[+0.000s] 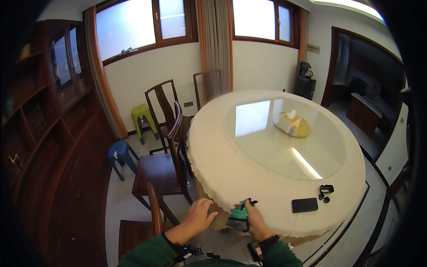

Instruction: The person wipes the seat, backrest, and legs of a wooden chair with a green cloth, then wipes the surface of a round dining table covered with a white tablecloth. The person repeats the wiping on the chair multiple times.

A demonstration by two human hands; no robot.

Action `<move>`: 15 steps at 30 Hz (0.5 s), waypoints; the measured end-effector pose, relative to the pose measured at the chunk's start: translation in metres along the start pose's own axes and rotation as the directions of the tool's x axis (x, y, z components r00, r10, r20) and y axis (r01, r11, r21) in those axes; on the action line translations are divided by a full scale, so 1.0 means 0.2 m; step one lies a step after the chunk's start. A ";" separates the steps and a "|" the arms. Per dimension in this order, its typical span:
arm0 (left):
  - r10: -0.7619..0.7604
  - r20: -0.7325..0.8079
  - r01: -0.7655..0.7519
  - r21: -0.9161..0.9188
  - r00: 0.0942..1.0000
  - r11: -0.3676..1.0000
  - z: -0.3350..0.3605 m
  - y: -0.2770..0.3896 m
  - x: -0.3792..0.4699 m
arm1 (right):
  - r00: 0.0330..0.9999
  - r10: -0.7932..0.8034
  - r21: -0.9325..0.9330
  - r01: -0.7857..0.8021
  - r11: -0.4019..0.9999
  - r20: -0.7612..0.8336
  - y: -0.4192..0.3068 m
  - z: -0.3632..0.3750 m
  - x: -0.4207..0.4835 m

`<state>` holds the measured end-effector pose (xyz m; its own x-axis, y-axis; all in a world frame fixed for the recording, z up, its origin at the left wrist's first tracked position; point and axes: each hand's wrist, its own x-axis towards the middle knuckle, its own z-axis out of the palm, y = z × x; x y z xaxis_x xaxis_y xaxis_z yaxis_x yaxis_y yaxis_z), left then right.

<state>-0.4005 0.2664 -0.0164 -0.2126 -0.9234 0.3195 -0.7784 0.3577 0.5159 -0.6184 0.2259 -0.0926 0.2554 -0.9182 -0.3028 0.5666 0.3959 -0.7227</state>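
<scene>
My right hand (257,223) is closed around a folded green and grey fabric item (238,218) with black trim, perhaps a glove or a small pouch. A black end sticks out above the fingers. I hold it over the near edge of the round table, which wears a cream tablecloth (213,167). Left of it, my left hand (197,216) hovers beside the cloth's scalloped edge, thumb apart from the fingers, nothing visible in it. Both wrists carry black straps with small devices. On the cloth to the right lies a black smartphone (305,205), with small black plastic parts (326,189) next to it.
A glass turntable (260,150) covers the table's middle, bearing a tissue box (289,122) on a yellow mat (304,129). Wooden chairs (160,170) line the left side. Behind them stand a blue stool (122,152) and a green stool (141,111), near a dark wooden cabinet (76,180).
</scene>
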 end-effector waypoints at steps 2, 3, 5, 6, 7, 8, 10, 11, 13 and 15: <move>0.020 -0.018 -0.015 0.213 1.000 0.977 -0.09 -0.04 0.01 | 0.959 -0.224 -0.285 0.169 0.943 -0.173 -0.07 -0.14 0.04; 0.067 -0.069 -0.041 0.321 0.995 0.946 -0.13 -0.06 0.02 | 0.890 -0.367 -0.538 0.176 0.824 -0.271 -0.12 -0.21 0.06; -0.054 -0.122 0.103 0.443 0.991 0.891 -0.19 -0.10 0.01 | 0.759 -0.616 -0.806 0.222 0.549 -0.211 -0.22 -0.36 0.06; -0.202 -0.066 0.210 0.459 0.977 0.863 -0.21 -0.12 0.01 | 0.671 -0.734 -0.871 0.294 0.394 -0.105 -0.25 -0.41 0.06; -0.269 -0.047 0.258 0.485 0.962 0.836 -0.23 -0.15 0.01 | 0.572 -0.820 -0.912 0.344 0.222 0.016 -0.26 -0.46 0.07; -0.273 -0.052 0.265 0.473 0.961 0.840 -0.24 -0.17 0.01 | 0.559 -0.828 -0.944 0.292 0.153 0.039 -0.25 -0.50 0.07; -0.378 0.005 0.332 0.471 0.926 0.817 -0.24 -0.21 0.01 | 0.594 -0.804 -0.973 0.204 0.105 0.038 -0.19 -0.55 0.07; -0.376 0.022 0.324 0.463 0.926 0.825 -0.24 -0.22 0.01 | 0.634 -0.772 -0.992 0.116 0.039 0.044 -0.14 -0.56 0.06; -0.351 0.042 0.298 0.440 0.935 0.847 -0.23 -0.22 0.00 | 0.692 -0.717 -0.993 0.006 -0.119 0.090 0.01 -0.55 0.06; -0.370 0.105 0.296 0.422 0.923 0.857 -0.23 -0.22 0.00 | 0.743 -0.665 -0.982 -0.057 -0.180 0.079 0.15 -0.51 0.04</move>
<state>-0.3383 0.2563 -0.0021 0.0299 -0.9994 0.0201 -0.9792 -0.0252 0.2015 -0.6794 0.2287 -0.1814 -0.1253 -0.9443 0.3043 -0.8857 -0.0317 -0.4631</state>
